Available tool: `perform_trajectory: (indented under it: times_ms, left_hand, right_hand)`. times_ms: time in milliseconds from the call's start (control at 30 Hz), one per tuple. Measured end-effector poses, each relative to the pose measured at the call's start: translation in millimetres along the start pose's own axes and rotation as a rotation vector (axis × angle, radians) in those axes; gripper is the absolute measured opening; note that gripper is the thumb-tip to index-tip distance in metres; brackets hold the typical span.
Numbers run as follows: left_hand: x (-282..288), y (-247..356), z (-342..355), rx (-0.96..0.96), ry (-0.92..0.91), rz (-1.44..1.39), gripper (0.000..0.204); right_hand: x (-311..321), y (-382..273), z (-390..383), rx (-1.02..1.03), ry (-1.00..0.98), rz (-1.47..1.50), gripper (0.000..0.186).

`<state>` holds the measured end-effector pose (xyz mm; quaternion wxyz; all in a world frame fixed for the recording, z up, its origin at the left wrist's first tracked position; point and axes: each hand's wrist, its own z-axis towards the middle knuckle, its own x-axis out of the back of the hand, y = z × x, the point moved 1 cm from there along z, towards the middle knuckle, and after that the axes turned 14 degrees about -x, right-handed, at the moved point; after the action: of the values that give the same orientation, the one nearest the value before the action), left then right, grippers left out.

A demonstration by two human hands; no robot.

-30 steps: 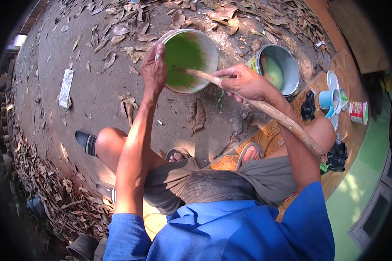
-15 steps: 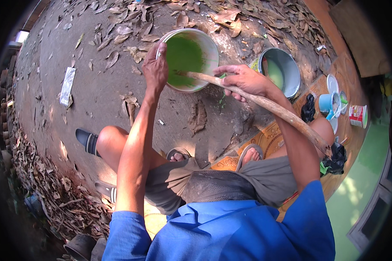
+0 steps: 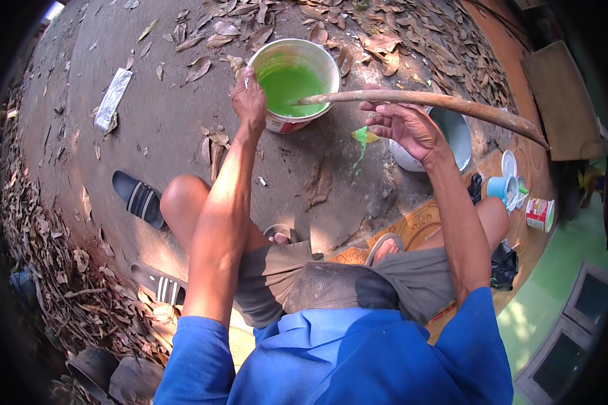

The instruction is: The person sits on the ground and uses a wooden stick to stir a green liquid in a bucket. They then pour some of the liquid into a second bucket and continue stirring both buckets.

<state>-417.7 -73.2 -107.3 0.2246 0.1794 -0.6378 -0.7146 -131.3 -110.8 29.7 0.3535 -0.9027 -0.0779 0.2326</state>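
Green liquid (image 3: pixel 287 84) is in the pale bucket (image 3: pixel 277 123), out in front of the person on the bare ground (image 3: pixel 284 179); left hand (image 3: pixel 250 101) is clamped on its left rim, thumb side up, presumably to stop it shifting when the stick (image 3: pixel 452 102) pushes on it. Stick's tip is in the liquid, shaft crosses the right rim and runs out to the right, so the rim likely takes some of its weight. Right hand (image 3: pixel 412 128) is under the shaft, fingers apart and curled loosely, no firm grip visible; can't tell if it touches the wood. Second bucket (image 3: pixel 461 138) sits just behind that hand, probably for easy reach
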Motion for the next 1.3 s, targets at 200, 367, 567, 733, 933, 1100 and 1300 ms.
perform_trajectory:
  times_ms: [200, 367, 567, 733, 933, 1100, 1300]
  left_hand:
    - [11, -8, 1, 0.035, 0.01, -0.089, 0.038]
    - [8, 32, -21, -0.301, 0.273, 0.84, 0.036]
    - [67, 170, -98, 0.093, -1.357, 0.29, 0.02]
    - [135, 198, -163, 0.167, -1.725, 0.396, 0.032]
    - [143, 195, -159, 0.381, -1.685, 0.244, 0.038]
    - [148, 179, -168, 0.378, -1.704, 0.159, 0.035]
    - [162, 182, -167, 0.703, -1.645, 0.092, 0.013]
  right_hand:
    - [-8, 7, -10, -0.112, 0.287, -0.228, 0.03]
    - [-48, 41, -83, -0.186, 0.194, -0.716, 0.013]
    - [-59, 69, -181, -0.323, 0.084, -1.038, 0.023]
    - [-72, 85, -195, -0.427, 0.147, -0.88, 0.027]
    - [-79, 87, -199, -0.512, 0.266, -0.753, 0.023]
    - [-94, 86, -202, -0.49, 0.36, -0.834, 0.017]
    - [-102, 85, -205, -0.451, 0.304, -0.678, 0.018]
